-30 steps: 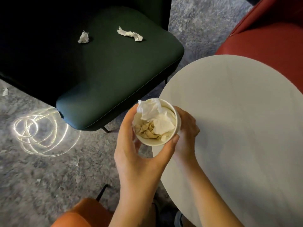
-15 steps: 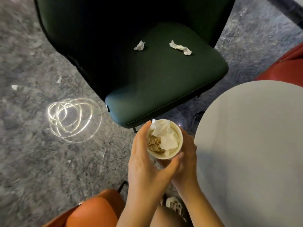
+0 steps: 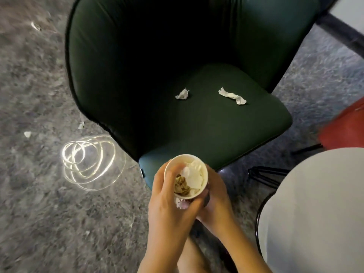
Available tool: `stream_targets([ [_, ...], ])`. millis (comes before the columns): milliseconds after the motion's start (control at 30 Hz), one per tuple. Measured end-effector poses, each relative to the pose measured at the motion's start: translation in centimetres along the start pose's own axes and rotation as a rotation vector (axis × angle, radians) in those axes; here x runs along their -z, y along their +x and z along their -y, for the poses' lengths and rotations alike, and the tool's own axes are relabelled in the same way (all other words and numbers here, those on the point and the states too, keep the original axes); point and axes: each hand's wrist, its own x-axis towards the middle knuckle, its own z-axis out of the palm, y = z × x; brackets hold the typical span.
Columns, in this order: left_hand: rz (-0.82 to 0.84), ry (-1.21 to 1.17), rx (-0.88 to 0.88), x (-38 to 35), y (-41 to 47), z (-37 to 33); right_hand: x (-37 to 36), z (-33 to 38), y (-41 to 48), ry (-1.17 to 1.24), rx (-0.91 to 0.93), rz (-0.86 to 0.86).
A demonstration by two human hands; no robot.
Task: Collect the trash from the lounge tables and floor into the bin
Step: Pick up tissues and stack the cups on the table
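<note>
The fingers (image 3: 194,206) of the left hand (image 3: 167,205) are clamped round the near and left wall of a paper cup (image 3: 198,192), one digit hooked over its rim, seemingly to keep the stuffing down. The right hand (image 3: 215,196) curls round the far right wall and underneath, so the cup is braced from both sides. It is held upright, which I take to be deliberate: it serves as a carrier, packed with a white tissue wad (image 3: 195,177) and a brownish crumpled scrap (image 3: 181,186). Something crinkly and shiny (image 3: 182,204) is pinched under the cup against the left palm; what it is I cannot tell. The cup hangs in the air above the front corner of the green armchair (image 3: 216,131), well left of the round tabletop (image 3: 315,209). Two crumpled tissues, a small tissue (image 3: 182,94) and a twisted tissue (image 3: 232,96), lie toward the back of the seat cushion. Paper scraps (image 3: 27,134) dot the floor (image 3: 49,213) by the chair's left side. No bin is in sight.
</note>
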Motion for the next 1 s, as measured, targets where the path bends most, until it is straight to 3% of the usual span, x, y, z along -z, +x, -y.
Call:
stream_targets([
  [100,0.054,0.062,0.043,-0.4,4.7,2.0,0.7,-1.9,3.9,-0.145,0.027,-0.014],
  [333,0.065,0.137,0.093,-2.5,14.8,7.4,1.2,-4.7,16.2,-0.171,-0.154,-0.087],
  [600,0.051,0.172,0.162,-4.3,20.9,11.6,-1.3,-7.2,28.7,-0.392,-0.233,-0.069],
  [867,0.103,0.12,0.213,-6.4,24.4,14.1,-4.3,-9.7,35.3,-0.447,-0.244,-0.063],
  [1000,0.08,-0.037,0.337,-7.8,26.1,15.6,-5.2,-11.5,36.8,-0.49,-0.234,-0.067],
])
